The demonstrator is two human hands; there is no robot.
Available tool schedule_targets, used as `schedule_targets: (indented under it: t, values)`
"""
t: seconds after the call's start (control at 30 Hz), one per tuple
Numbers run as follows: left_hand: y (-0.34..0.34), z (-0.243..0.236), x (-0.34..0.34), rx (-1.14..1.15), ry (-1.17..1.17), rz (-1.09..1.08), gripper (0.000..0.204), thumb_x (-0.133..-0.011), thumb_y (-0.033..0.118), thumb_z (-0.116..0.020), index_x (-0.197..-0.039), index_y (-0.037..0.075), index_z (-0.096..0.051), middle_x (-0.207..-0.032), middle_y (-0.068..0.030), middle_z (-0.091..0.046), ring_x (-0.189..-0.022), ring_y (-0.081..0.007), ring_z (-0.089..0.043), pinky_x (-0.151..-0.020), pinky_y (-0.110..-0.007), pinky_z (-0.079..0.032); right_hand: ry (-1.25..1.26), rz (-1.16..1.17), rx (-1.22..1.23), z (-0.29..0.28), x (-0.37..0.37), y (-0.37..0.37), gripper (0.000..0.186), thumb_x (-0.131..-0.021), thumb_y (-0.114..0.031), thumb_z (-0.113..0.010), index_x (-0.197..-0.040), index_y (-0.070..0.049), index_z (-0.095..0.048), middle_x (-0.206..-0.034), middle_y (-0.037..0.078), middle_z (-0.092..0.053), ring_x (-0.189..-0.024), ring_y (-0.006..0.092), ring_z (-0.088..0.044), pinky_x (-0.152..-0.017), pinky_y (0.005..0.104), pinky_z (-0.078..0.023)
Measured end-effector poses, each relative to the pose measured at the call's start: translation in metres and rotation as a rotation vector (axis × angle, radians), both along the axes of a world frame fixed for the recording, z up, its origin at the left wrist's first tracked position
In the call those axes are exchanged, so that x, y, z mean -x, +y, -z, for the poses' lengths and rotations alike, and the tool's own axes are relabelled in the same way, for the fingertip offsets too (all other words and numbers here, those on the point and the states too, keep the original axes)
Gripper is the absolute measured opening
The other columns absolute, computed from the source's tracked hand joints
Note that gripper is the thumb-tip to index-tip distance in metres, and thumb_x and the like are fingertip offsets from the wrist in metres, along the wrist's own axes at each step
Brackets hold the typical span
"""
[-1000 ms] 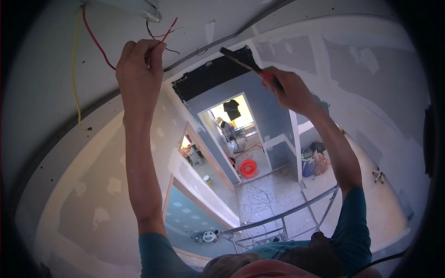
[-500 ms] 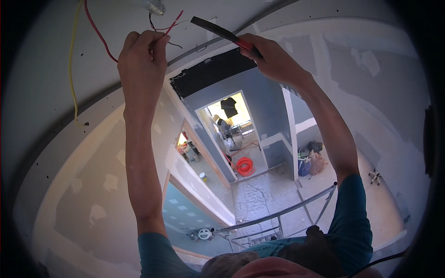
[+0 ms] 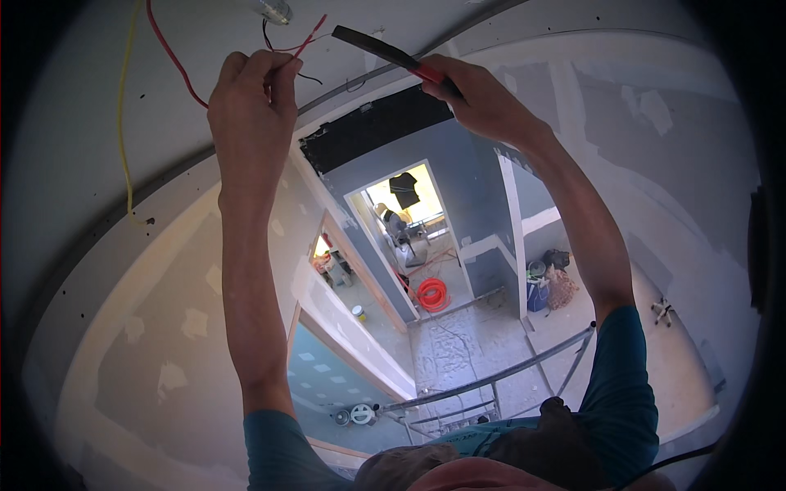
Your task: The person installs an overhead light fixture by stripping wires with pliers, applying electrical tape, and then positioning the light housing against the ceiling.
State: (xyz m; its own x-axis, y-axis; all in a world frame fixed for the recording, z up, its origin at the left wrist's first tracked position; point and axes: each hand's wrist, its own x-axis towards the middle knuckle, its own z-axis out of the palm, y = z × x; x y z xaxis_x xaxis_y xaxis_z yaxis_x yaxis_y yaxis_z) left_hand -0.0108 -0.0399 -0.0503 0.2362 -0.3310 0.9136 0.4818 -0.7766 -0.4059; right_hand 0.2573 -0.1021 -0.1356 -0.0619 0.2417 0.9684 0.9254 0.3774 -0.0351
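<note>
High at the ceiling, my left hand (image 3: 255, 106) is closed on a thin red wire (image 3: 314, 29) whose end sticks up past my fingertips. Thin dark wires (image 3: 310, 78) hang just beside it, below a silver fitting (image 3: 275, 11). My right hand (image 3: 487, 105) grips a long dark tool (image 3: 372, 45) with a red and black handle, its tip close to the thin wires at right of the red end. A thicker red wire (image 3: 175, 59) runs behind my left hand, and a yellow wire (image 3: 124, 123) dangles farther left.
Below me is a curved metal rail (image 3: 508, 368). A doorway shows a person (image 3: 393, 225) in the farther room and an orange coiled hose (image 3: 433, 295) on the floor. Bags and buckets (image 3: 538, 290) stand at the right; plasterboard walls (image 3: 147, 327) surround me.
My right hand has raised the tool and moved it left, toward the wire ends. My left hand has shifted slightly up and right, still holding the red wire.
</note>
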Motion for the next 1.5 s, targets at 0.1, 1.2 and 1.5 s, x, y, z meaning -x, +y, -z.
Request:
schedule_targets:
  t: [0.1,1.2,1.5]
  values:
    - [0.003,0.0,0.001,-0.008,-0.002,-0.004,0.01,-0.095,0.016,-0.075,-0.098,0.006,-0.076,-0.079,-0.0035,-0.062,-0.065,-0.0115,-0.057,-0.06,-0.03,-0.047,0.055,0.027,0.11,-0.003,0.004,-0.006,0.031,-0.106,-0.019,-0.058,-0.134,-0.005,-0.061,-0.097,0.016,-0.072,-0.085,0.0266,-0.066,-0.079,0.0401,-0.05]
    - [0.025,-0.017,0.004,-0.202,0.112,0.12,0.012,-0.093,0.016,-0.076,-0.105,0.013,-0.078,-0.104,0.003,-0.076,-0.064,-0.0106,-0.057,-0.062,-0.025,-0.052,-0.281,0.66,-0.177,-0.005,0.004,-0.064,0.048,-0.091,0.002,-0.058,-0.136,-0.015,-0.058,-0.105,0.013,-0.071,-0.084,0.0326,-0.072,-0.081,0.0433,-0.057]
    - [0.021,-0.018,-0.004,-0.208,0.14,0.14,0.014,-0.091,0.015,-0.078,-0.104,0.013,-0.076,-0.087,0.0006,-0.074,-0.057,-0.0101,-0.053,-0.053,-0.027,-0.045,-0.345,0.873,-0.166,-0.017,0.007,-0.084,0.047,-0.09,0.002,-0.065,-0.134,-0.015,-0.062,-0.115,0.013,-0.072,-0.093,0.0314,-0.075,-0.086,0.044,-0.061]
